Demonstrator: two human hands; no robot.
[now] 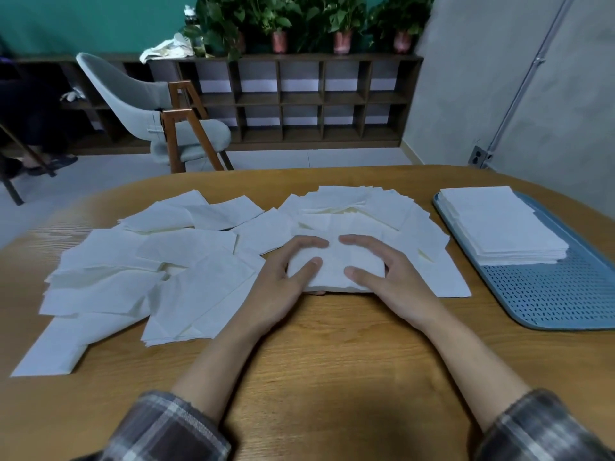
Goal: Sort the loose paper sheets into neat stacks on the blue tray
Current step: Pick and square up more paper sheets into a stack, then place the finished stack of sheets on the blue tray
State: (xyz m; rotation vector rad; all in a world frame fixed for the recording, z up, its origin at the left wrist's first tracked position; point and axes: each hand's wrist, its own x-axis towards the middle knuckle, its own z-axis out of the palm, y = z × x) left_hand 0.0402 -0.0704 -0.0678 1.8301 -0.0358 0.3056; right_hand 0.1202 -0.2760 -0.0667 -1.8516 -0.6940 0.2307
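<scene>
1. The small bundle of white paper sheets (332,269) lies on the wooden table (332,361), well to the left of the blue perforated plastic tray (549,294) and not yet on it.
2. The left hand (283,281) and the right hand (386,277) bracket this bundle from either side. Each grip is half closed: curved fingers reach over the far edge and the thumbs press on top. This looks like squaring the edges before a transfer.
3. On the far half of the tray sits one neat stack of white sheets (499,224), fairly thick and well aligned. That portion of the job appears done.
4. The near half of the tray is bare mesh, so there is room for a further stack.
5. Left of the tray, beyond and beside the bundle, many loose white paper sheets (149,277) lie fanned and overlapping across the table, reaching its far left edge.
6. Judging by the spread against the stack, the task seems under halfway, with most sheets left to gather.
7. Farther from the tray, beyond the table, stand a grey upholstered chair (139,104) and a dark wooden cubby shelf (299,104).
</scene>
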